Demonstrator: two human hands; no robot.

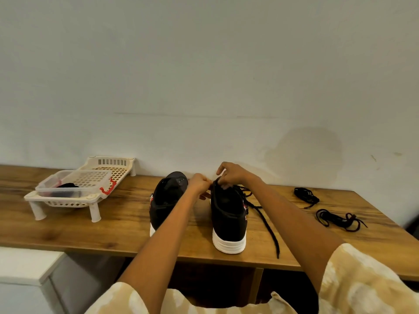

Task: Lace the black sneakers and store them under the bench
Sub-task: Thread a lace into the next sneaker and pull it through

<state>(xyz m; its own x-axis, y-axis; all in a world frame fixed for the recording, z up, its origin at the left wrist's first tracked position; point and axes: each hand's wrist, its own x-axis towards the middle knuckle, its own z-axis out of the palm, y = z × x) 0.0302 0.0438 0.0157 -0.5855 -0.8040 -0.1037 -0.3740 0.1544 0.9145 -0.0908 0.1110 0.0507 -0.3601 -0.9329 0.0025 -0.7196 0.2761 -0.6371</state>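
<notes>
Sneaker [229,214] heel near bench [113,223] edge (front)

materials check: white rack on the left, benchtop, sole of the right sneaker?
White rack: looks like moulded plastic, matt cream, with grid holes and peg legs. Benchtop: wood or wood-look laminate, brown with grain streaks and a slight sheen; which one is unclear. Right sneaker sole: probably rubber or foam, matt white, ridged at the heel.

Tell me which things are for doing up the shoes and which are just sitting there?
For the job:
right sneaker
left sneaker
lace being threaded
two spare lace bundles
left hand
right hand

Just lying about:
white plastic rack
clear lidded box
</notes>
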